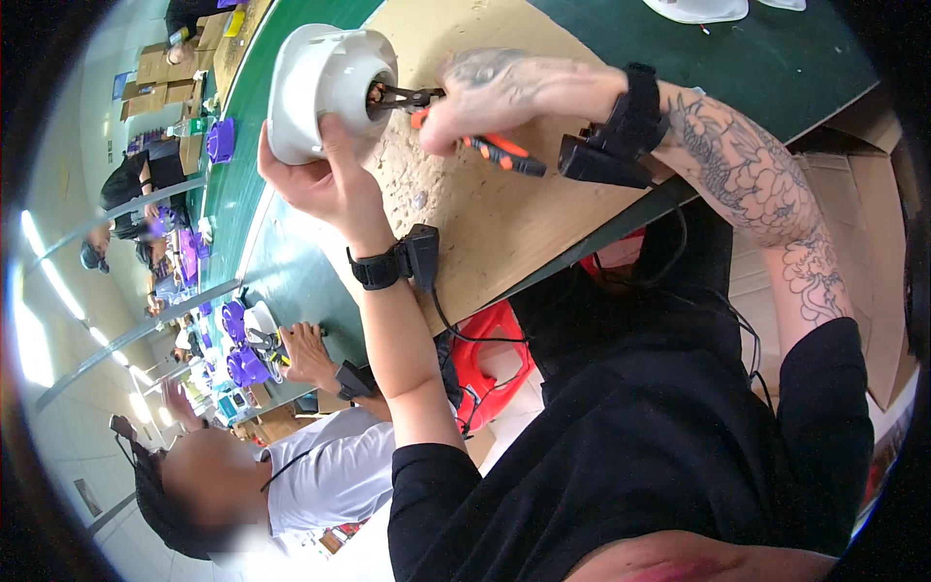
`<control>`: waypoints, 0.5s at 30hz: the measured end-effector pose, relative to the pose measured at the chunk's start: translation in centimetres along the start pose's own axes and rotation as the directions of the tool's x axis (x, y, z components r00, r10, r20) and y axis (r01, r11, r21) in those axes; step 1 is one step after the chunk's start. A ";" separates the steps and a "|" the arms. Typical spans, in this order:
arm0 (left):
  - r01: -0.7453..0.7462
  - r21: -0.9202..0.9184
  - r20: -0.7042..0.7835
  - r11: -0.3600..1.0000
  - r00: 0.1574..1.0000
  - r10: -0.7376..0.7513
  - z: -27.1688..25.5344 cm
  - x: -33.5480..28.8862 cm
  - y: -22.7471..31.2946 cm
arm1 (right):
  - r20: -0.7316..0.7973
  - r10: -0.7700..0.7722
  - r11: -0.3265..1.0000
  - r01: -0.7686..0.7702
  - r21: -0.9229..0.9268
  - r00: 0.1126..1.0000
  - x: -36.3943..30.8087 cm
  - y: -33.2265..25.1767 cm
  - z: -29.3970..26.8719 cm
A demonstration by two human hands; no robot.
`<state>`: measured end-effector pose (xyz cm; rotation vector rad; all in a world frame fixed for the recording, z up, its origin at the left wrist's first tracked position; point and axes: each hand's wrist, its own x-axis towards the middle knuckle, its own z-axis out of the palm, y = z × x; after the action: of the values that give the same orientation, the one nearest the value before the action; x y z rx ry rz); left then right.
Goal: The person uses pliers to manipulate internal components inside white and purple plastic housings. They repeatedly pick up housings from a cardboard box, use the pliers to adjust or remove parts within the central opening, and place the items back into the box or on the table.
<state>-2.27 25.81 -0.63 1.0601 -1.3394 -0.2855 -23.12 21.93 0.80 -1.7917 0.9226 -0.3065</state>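
My left hand (325, 184) grips a white rounded plastic housing (330, 73) from below, its round opening turned toward my right hand. Inside that opening something copper-coloured shows, too small to name. My right hand (504, 92) is closed around pliers (509, 153) with orange and black handles. Their dark jaws reach into the mouth of the housing; whether they pinch the copper-coloured part I cannot tell. Both hands are above a worn cardboard sheet (524, 228).
Under the cardboard lies a green tabletop (659, 48), with white plastic parts (698, 8) at its far edge. To my left a co-worker (320, 466) works beside purple parts (242, 364). A red stool (495, 349) stands below the table, a cardboard box (863, 262) at right.
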 end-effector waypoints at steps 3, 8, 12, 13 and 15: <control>-0.047 -0.079 -0.051 0.996 0.998 0.043 0.2 0.1 0.8 | 0.136 -0.107 0.838 0.016 0.546 0.985 0.2 0.6 0.4; -0.093 0.002 -0.030 0.996 0.995 0.093 -0.9 0.6 1.1 | -0.021 -0.085 0.972 0.088 0.218 0.996 -0.7 -0.7 0.7; 0.031 0.111 0.050 0.993 0.998 -0.036 -0.1 0.9 2.3 | -0.237 -0.017 0.976 -0.035 -0.214 0.971 -0.9 -1.1 0.9; 0.106 0.168 0.074 0.980 0.990 -0.120 -0.2 0.9 2.5 | -0.256 -0.014 0.969 -0.051 -0.243 0.966 -0.9 -1.0 0.9; 0.081 0.111 0.038 0.991 0.996 -0.086 -0.6 0.8 1.9 | -0.115 0.008 0.998 -0.015 -0.062 0.993 -0.8 -0.9 0.7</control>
<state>-2.22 26.55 1.34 1.2097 -1.3629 -0.3010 -22.80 23.13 1.47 -1.8405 1.0325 -0.3804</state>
